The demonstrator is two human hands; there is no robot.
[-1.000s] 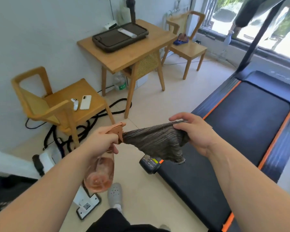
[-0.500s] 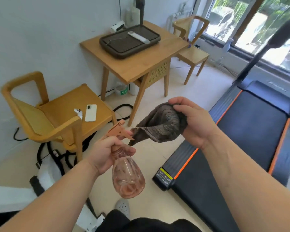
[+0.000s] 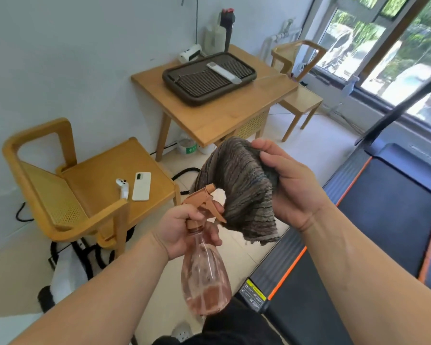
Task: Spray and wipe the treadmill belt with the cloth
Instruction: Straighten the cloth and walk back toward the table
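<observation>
My left hand [image 3: 184,230], centre frame, curls round the neck of the spray bottle [image 3: 205,282], nozzle touching the cloth [image 3: 237,190] bunched in the fingers of my right hand [image 3: 291,190] just above. Both forearms reach in from the lower edge. I judge this the spraying step; next, carry both to the treadmill belt [image 3: 388,220], right.

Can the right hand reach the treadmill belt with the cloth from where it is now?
Probably yes. The right hand grips the cloth, and the belt lies lower, to its right, with nothing between them. The left hand holds the bottle on the other side, out of the way.
</observation>
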